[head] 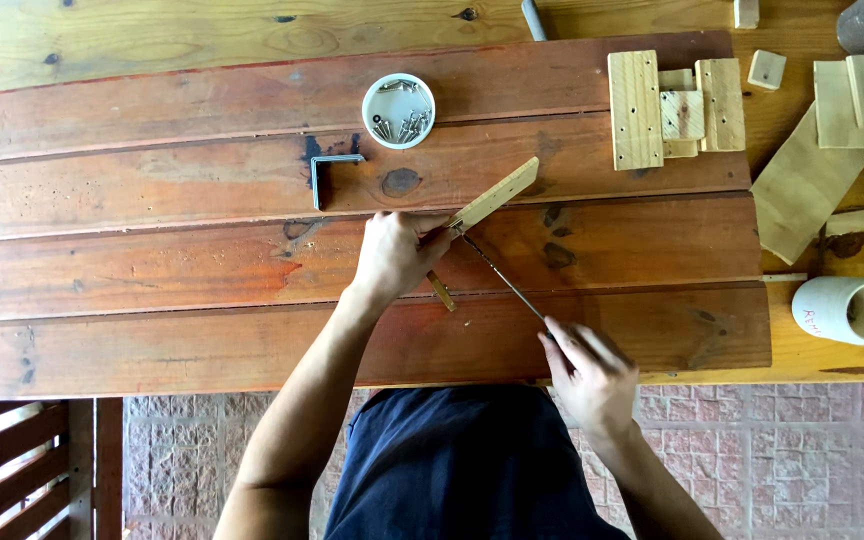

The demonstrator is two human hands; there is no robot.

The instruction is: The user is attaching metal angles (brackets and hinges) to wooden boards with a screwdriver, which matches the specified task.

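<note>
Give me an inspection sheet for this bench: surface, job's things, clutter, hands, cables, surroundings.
Surface: reddish plank tabletop, knotted and stained.
Job's things: wooden strip tilted on the planks; thin metal tool with its tip at the strip.
Clutter: white cup of screws; metal angle bracket; stacked wood offcuts; loose boards; white tube.
Hands: left hand grips the strip; right hand grips the tool.
Cables: nothing seen.
Surroundings: brick paving; wooden bench slats.

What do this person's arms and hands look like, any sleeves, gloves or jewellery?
Both arms are bare along all that shows, with no sleeves in view. The left hand and right hand wear no gloves, and no watch, band or ring can be made out. Dark navy clothing covers the body below the arms.
</note>
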